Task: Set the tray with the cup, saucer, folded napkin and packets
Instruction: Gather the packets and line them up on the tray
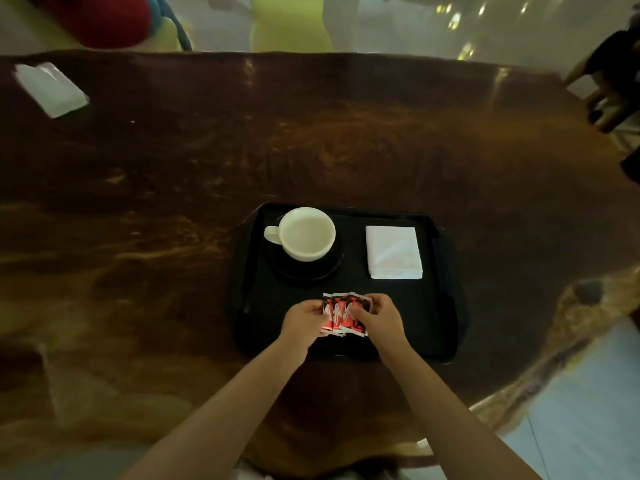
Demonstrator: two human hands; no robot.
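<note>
A black tray (440, 306) lies on the brown table. A white cup (306, 233) stands on a black saucer (311, 270) in the tray's far left part. A folded white napkin (394, 252) lies in the far right part. Over the tray's near middle, red, black and white packets (343, 315) are held between both hands. My left hand (303, 323) pinches their left edge. My right hand (379, 322) grips their right side, fingers curled over them. The packets overlap, and whether they touch the tray I cannot tell.
A white packet of tissues (50, 88) lies at the table's far left. The wooden table (156, 202) has an irregular edge at the right, with pale floor (588, 410) beyond. Coloured seats (287, 22) and a person (613, 77) are past the far edge.
</note>
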